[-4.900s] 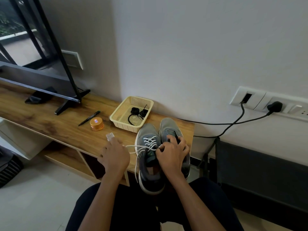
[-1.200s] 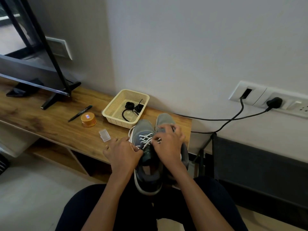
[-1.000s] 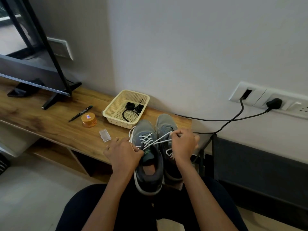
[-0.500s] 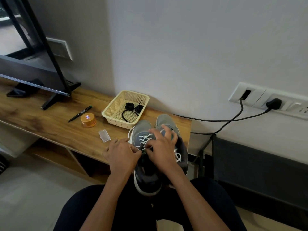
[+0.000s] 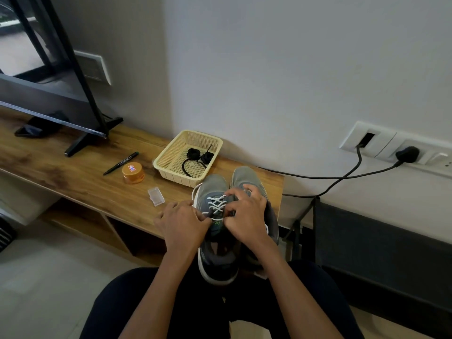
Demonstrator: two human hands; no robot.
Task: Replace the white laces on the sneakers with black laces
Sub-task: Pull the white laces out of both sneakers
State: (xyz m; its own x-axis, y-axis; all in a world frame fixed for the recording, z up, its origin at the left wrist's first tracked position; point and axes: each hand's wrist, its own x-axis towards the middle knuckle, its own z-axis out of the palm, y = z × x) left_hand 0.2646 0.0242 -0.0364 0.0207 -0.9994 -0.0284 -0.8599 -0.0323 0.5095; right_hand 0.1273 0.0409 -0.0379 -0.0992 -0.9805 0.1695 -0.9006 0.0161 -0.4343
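Two grey sneakers stand side by side at the right end of the wooden shelf, heels toward me. The left sneaker [image 5: 212, 189] still carries its crossed white lace [image 5: 215, 204]. The right sneaker [image 5: 242, 174] is mostly hidden under my right hand [image 5: 244, 216], whose fingers pinch the white lace near the tongue. My left hand [image 5: 183, 223] grips the left side of the left sneaker's collar. Rolled black laces [image 5: 198, 156] lie in the cream basket [image 5: 168, 155] behind the shoes.
On the wooden shelf [image 5: 73, 177] lie a black pen [image 5: 120, 163], an orange-lidded jar [image 5: 133, 172] and a small clear plastic box [image 5: 156, 196]. A TV on black legs [image 5: 80, 140] stands at left. Black cables [image 5: 342, 176] run from wall sockets at right.
My right hand pulled a length of white lace out to the right a second ago, then came back over the eyelets. My left hand has stayed on the left sneaker.
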